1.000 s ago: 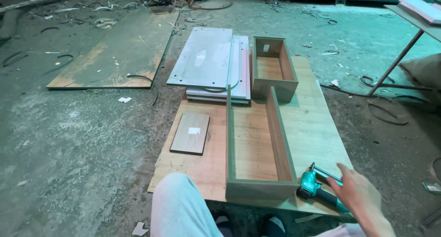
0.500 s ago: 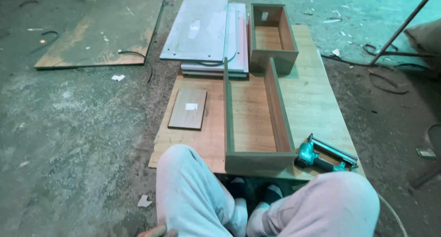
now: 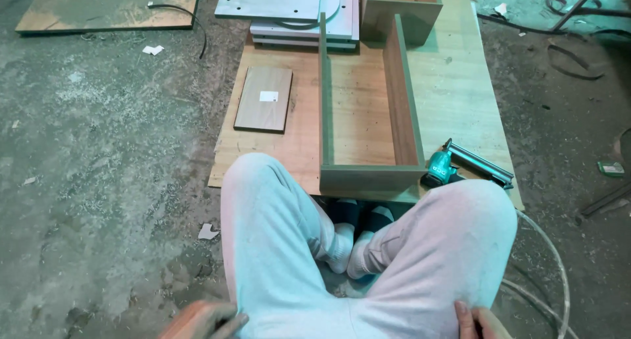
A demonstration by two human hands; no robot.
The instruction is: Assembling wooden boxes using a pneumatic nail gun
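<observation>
a single head-worn camera looks steeply down and forward from close above the seated person's knees (image 3: 368, 260), taking in the wooden board (image 3: 460, 102) and concrete floor (image 3: 105, 168) ahead.

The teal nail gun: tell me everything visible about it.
The teal nail gun lies on its side on the light wooden board, just right of the open-topped wooden box frame and close to its near corner. It has a teal body toward the box and a long dark magazine rail running out to the right. The person's raised knee hides its near edge. Neither hand touches it; both rest low beside the legs.
</observation>
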